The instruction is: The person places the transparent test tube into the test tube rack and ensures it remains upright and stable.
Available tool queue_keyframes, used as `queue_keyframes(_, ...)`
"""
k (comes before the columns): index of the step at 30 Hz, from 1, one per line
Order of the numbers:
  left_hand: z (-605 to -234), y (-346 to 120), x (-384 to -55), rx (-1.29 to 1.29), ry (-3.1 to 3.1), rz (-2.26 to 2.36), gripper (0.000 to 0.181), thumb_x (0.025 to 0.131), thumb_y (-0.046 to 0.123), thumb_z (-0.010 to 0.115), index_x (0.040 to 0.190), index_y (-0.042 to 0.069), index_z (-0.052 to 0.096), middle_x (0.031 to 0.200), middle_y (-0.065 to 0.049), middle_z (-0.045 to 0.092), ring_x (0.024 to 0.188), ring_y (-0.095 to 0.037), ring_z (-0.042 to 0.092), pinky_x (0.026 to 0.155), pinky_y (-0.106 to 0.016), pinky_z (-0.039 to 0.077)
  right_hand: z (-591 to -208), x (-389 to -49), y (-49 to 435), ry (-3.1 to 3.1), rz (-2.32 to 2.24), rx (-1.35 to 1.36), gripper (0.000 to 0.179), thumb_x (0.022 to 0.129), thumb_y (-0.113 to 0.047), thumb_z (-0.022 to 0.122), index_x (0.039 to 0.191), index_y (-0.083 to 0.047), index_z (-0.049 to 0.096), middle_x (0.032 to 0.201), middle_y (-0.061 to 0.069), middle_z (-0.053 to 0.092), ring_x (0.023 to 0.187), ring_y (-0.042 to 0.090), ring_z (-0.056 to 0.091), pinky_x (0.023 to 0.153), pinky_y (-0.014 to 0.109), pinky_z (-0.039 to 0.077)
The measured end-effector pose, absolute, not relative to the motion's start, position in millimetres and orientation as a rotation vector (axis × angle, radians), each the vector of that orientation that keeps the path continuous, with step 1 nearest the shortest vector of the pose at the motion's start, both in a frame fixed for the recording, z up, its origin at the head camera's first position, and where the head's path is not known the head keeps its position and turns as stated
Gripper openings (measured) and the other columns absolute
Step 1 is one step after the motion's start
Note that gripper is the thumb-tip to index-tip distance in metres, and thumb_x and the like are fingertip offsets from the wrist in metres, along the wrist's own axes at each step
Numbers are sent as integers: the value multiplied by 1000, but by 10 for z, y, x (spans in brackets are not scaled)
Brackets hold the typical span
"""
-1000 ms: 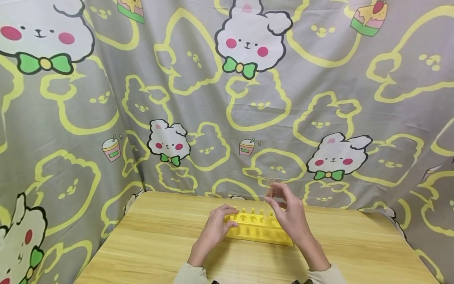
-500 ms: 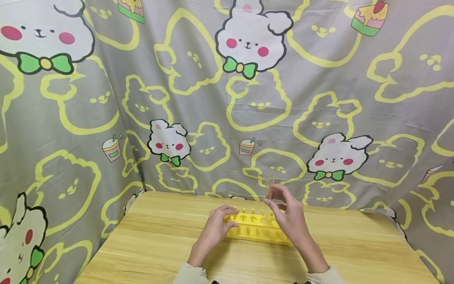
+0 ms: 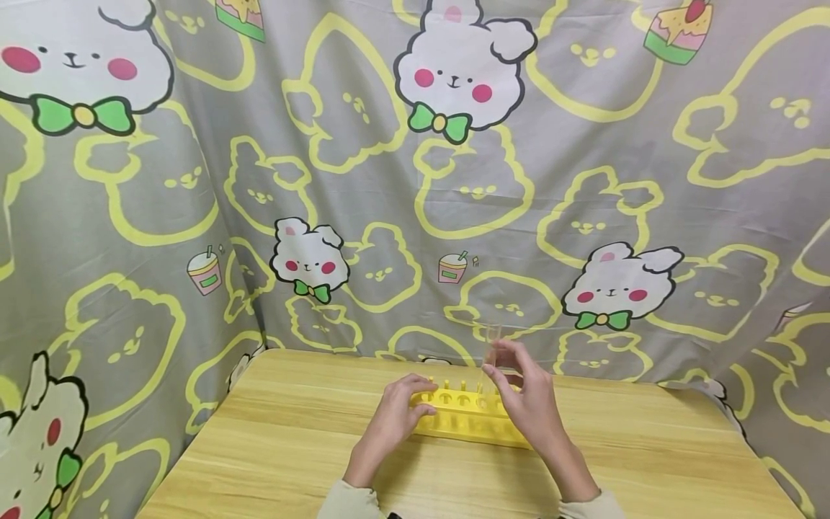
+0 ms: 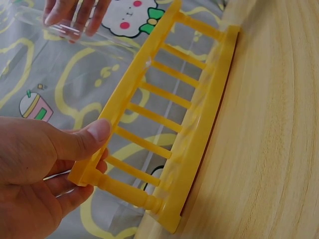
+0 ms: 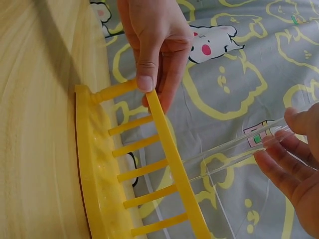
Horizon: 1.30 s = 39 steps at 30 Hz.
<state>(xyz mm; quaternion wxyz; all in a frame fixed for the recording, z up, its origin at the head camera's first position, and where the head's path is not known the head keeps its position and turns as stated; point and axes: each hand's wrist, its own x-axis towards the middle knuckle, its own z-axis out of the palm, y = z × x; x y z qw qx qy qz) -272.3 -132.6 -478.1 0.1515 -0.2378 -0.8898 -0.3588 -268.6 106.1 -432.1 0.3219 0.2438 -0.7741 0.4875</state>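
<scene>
A yellow test tube rack [image 3: 472,427] stands on the table, with round holes along its top and a row of pegs behind them. My left hand [image 3: 392,409] grips the rack's left end; in the left wrist view the thumb [image 4: 98,130] lies on the top rail, with fingers beneath it. My right hand [image 3: 537,393] pinches a clear test tube [image 3: 493,344] above the right half of the rack. In the right wrist view the test tube [image 5: 227,153] runs to the top rail [image 5: 174,157]. Whether its lower end is inside a hole is hard to tell.
The wooden table [image 3: 292,432] spreads around the rack on all sides. Behind it and at both sides hangs a grey curtain [image 3: 382,194] with rabbit prints, close to the table's back edge.
My right hand has shifted very slightly left with the test tube, which stands more upright. My left hand and the rack have stayed put.
</scene>
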Motion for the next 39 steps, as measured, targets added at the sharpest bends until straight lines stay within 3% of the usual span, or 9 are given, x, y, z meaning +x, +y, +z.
queue_keyframes(15,-4772,-1315,-2722,-660,-2574,-1035,35,83,8,83,116,0,75,116,-12,72,112,-31,67,101,-46,55,-4414,-2656,1046,-2009,1309,626,43,88,3,78,126,-9,64,99,-4,69,93,19,73,69,18,61)
queue_keyframes(32,-4777,-1315,-2733,-652,-2586,-1049,35,84,9,82,117,0,74,118,-12,71,113,-31,66,102,-46,54,-4478,-2670,1031,-2001,1330,625,42,88,7,77,126,-6,64,100,-3,70,93,20,73,71,23,63)
queue_keyframes(39,-4790,-1317,-2742,-655,-2585,-1036,34,84,9,82,117,2,75,118,-11,71,113,-30,67,101,-44,55,-4338,-2562,949,-1983,1333,627,38,84,16,75,118,6,63,95,9,70,89,29,73,71,25,63)
